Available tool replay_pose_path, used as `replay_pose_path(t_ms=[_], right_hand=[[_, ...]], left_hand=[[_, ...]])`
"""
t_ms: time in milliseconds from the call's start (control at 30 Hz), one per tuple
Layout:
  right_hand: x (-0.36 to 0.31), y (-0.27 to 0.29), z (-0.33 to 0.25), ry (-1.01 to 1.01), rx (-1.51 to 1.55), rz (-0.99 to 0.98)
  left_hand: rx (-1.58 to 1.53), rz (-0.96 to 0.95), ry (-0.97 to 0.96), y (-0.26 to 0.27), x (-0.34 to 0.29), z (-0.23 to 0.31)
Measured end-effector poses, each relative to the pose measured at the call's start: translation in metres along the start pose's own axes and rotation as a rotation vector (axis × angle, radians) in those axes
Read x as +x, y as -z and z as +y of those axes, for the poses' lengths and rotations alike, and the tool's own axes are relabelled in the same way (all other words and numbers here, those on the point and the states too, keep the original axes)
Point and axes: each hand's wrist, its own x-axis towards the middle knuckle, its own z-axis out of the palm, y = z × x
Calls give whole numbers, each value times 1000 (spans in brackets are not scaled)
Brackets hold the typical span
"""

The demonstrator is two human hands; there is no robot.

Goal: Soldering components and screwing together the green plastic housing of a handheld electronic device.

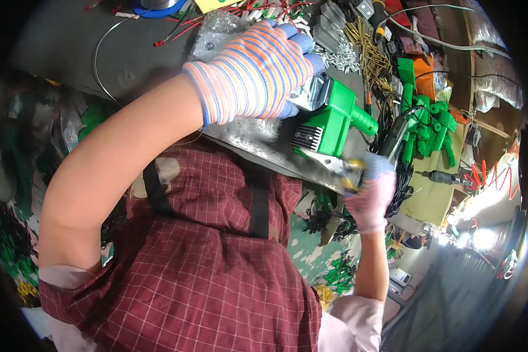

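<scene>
My left hand point(258, 70), in a striped knit glove, is closed over the shiny metal end point(312, 92) of a green plastic tool body point(339, 111). This body has a ribbed handle stub pointing right and black vent slots on its near side. Its fingertips curl over the far edge; the thumb side is partly hidden. Lower right, my gloved right hand point(371, 196) is closed on what look like pliers point(328, 161), with a silver head and yellow-and-black grips. Their head touches or overlaps the green body's near edge. The right hand is smeared by motion.
Clear bubble wrap point(217, 32) lies behind my left hand. Silver metal plates point(331, 26), small screws point(341, 60) and brass-coloured rods point(366, 50) are heaped at the back. Several green handles point(431, 129) pile up at right, near black cables and a screwdriver point(446, 177).
</scene>
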Motion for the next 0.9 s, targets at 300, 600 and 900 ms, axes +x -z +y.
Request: replay_pose_path(t_ms=[300,600,900], right_hand=[[-42,0,52,-873,719,556],[-107,-19,148,-1043,-210,262],[-4,-41,107,-879,249,178]], left_hand=[[-15,49,-30,8,-19,2],[-52,188,-50,18,-30,23],[-37,240,-36,13,-27,28]])
